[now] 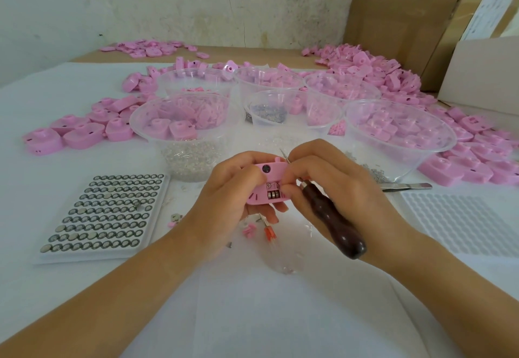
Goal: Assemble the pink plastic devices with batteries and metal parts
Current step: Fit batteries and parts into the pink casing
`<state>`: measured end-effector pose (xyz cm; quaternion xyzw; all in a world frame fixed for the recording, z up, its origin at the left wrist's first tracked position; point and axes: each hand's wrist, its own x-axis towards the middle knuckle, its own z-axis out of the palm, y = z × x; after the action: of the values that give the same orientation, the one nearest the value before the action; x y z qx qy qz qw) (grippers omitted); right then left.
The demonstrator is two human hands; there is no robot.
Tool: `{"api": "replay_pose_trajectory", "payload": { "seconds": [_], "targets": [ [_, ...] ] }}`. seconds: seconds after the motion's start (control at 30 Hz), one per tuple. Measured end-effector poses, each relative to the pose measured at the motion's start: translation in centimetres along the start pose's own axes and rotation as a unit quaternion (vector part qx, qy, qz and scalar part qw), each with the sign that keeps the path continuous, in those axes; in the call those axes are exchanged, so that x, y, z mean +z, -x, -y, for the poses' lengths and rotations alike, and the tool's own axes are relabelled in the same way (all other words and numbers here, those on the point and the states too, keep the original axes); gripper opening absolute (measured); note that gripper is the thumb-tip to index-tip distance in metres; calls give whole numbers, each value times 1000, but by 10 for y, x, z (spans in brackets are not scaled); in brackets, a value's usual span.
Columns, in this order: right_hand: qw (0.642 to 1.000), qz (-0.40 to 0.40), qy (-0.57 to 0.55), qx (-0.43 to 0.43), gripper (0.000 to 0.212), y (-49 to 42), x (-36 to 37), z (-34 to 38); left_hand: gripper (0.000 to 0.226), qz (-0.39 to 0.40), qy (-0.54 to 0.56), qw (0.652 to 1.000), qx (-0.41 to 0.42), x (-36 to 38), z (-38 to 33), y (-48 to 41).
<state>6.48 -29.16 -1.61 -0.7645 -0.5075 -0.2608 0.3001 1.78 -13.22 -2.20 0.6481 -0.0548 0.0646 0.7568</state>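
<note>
My left hand (227, 197) grips a pink plastic device (266, 186) above the table's middle, its open underside toward me. Button batteries (273, 194) sit side by side in its compartment. My right hand (328, 186) holds a dark wooden-handled awl (334, 222); its thin metal tip pokes up behind the device while my right fingertips press on the device's right edge. A white tray of button batteries (104, 211) lies to the left.
Several clear plastic bowls (438, 144) of pink parts and small metal pieces (268, 111) stand behind my hands. Loose pink shells (81, 130) are heaped left, right and back. Metal tweezers (407, 187) and an empty white tray (463, 220) lie right. Cardboard boxes (407, 6) stand back right.
</note>
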Motion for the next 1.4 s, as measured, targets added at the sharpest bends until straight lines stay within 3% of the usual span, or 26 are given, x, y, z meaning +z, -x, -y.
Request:
{"api": "replay_pose_trajectory", "payload": {
  "seconds": [0.17, 0.3, 0.4, 0.47, 0.5, 1.07, 1.4],
  "targets": [
    [1000, -3, -12, 7, 3, -2, 3, -1, 29, 0, 11, 1000, -2, 1, -1, 1],
    [987, -90, -131, 37, 22, -3, -2, 2, 30, 11, 20, 999, 31, 0, -4, 2],
    [930, -149, -314, 115, 28, -4, -10, 7, 40, 6, 17, 999, 33, 1, -4, 3],
    [878, -159, -420, 164, 22, -4, -15, 9, 42, 6, 5, 999, 35, 2, -4, 4],
    [869, -153, -436, 179, 18, -4, -15, 9, 41, 2, 0, 999, 35, 3, -4, 3],
    [894, -118, -356, 244, 22, -5, -15, 18, 38, 18, -64, 997, 40, -1, 3, 0],
    [891, -122, -349, 263, 24, -5, -14, 19, 36, 6, -106, 992, 63, -4, 4, 0]
  ]
}}
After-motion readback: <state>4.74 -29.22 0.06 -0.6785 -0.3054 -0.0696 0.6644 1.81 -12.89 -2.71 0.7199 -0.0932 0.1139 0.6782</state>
